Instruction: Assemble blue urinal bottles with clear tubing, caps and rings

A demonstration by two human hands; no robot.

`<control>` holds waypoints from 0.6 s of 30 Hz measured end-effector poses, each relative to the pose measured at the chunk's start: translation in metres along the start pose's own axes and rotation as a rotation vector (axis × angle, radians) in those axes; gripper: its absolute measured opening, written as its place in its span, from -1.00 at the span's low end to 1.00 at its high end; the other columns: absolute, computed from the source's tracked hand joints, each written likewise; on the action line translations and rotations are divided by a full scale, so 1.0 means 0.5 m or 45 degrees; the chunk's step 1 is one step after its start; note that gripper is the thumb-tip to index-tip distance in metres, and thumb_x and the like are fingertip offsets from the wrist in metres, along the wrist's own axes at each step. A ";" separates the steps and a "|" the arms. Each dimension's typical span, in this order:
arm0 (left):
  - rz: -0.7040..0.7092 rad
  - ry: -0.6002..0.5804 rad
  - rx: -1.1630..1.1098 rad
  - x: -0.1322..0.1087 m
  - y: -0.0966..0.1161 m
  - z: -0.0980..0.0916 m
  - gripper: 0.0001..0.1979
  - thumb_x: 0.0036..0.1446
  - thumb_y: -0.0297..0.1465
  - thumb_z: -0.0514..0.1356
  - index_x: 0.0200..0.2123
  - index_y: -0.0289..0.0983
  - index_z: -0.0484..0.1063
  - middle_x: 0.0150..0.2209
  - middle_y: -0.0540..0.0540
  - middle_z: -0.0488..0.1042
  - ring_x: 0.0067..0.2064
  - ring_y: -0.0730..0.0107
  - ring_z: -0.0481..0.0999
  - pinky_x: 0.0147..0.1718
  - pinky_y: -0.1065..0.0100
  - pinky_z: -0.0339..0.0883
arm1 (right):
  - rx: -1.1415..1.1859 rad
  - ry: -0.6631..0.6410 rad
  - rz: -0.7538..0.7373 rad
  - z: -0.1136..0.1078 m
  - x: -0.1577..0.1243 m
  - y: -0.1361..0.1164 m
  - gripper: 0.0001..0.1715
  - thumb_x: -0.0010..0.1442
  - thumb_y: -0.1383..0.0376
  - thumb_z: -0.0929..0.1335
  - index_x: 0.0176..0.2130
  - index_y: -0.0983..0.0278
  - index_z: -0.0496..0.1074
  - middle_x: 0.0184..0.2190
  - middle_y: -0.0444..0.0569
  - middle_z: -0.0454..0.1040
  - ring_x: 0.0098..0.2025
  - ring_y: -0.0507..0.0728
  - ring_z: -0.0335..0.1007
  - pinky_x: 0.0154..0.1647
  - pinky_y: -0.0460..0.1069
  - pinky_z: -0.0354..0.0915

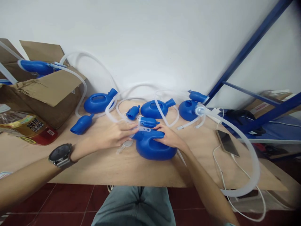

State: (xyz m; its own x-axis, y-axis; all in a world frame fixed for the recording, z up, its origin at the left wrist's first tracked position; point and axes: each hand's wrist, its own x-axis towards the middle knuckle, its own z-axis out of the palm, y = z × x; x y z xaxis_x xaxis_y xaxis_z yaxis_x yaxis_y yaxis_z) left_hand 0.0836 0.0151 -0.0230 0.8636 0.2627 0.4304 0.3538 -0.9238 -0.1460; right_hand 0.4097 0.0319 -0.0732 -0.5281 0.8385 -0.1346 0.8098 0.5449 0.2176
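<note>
A blue urinal bottle [156, 150] lies on its side near the table's front edge, its neck toward the left. My right hand [170, 135] is closed around its handle, with the thumb on top. At the neck, my left hand [118, 134] has its fingers pinched on a clear cap strap [146, 129] that reaches over the bottle. Below these fingers hangs a translucent round cap [128, 143]; the fingertips partly hide the neck. Just behind the bottle lies a blue spout piece [148, 121] with a clear end.
Several more urinal bottles [97, 103] and loose blue spouts [82, 124] lie toward the wall, among translucent hoses [255, 163]. A cardboard box [63, 94] and a drink bottle [30, 127] stand at left. To the right are a phone [227, 142] with cable and a blue rack [249, 44].
</note>
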 end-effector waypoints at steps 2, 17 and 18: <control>-0.054 0.086 0.057 -0.010 0.031 0.011 -0.46 0.44 -0.48 0.11 0.42 -0.37 0.16 0.36 -0.32 0.27 0.42 0.04 0.25 0.32 0.01 0.29 | 0.001 -0.002 0.046 0.006 -0.001 -0.001 -0.07 0.23 -0.34 -0.38 0.13 -0.41 0.19 0.18 -0.58 -0.12 0.09 -0.76 -0.68 0.06 -0.85 -0.57; -0.339 0.357 0.543 0.014 0.085 0.085 -0.32 0.31 -0.13 0.29 0.20 -0.63 0.31 0.08 -0.50 0.51 0.14 -0.15 0.53 0.21 -0.13 0.27 | -0.017 0.043 -0.010 0.001 -0.011 -0.001 -0.20 0.27 -0.27 -0.33 0.05 -0.45 0.19 0.17 -0.65 -0.15 0.09 -0.78 -0.70 0.04 -0.83 -0.58; -0.336 0.392 0.513 0.014 0.082 0.090 -0.34 0.31 -0.17 0.30 0.22 -0.60 0.29 0.07 -0.48 0.52 0.13 -0.12 0.54 0.19 -0.11 0.31 | -0.018 0.053 -0.014 -0.001 -0.011 -0.001 -0.22 0.27 -0.27 -0.32 0.03 -0.46 0.19 0.16 -0.66 -0.14 0.09 -0.78 -0.70 0.04 -0.83 -0.58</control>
State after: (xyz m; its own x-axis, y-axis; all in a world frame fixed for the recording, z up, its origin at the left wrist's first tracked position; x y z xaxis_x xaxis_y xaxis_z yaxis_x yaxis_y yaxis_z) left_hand 0.1204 -0.0085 -0.0659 0.6041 0.3215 0.7291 0.7045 -0.6430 -0.3002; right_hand 0.4120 0.0269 -0.0721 -0.5473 0.8314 -0.0965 0.8004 0.5536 0.2298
